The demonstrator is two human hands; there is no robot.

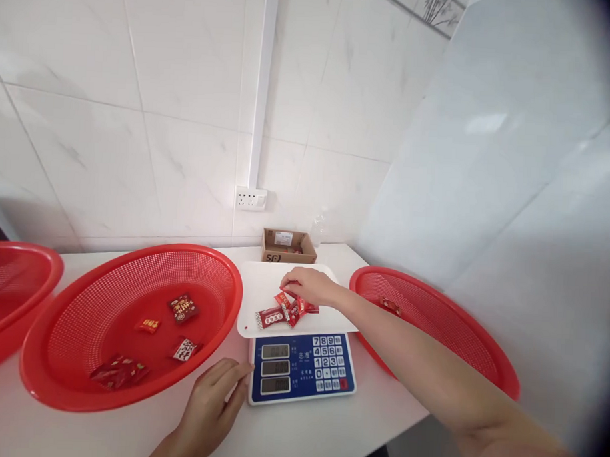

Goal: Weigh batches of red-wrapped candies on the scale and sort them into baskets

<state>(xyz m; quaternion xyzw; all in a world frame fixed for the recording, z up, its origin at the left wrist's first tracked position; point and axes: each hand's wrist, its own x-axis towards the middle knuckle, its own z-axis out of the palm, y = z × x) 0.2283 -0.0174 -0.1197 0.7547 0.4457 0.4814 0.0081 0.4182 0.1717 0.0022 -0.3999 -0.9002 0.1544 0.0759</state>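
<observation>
My right hand (310,285) is over the white weighing tray (255,287), its fingers curled on a red candy packet (297,285). Just below the fingers, several red-wrapped candies lie in a small pile, with a longer dark red bar (270,317) at its left end. The tray sits on a blue price scale (303,368) with three displays and a number keypad. My left hand (209,402) rests at the scale's left side, index fingertip at its edge and thumb apart, holding nothing.
A red oval basket (134,262) with several wrapped snacks stands left. Another red basket (481,334) is on the right, holding a red packet (391,306). A third basket (21,252) is cut off far left. An open cardboard box (289,248) and clear bottle (318,229) stand by the wall.
</observation>
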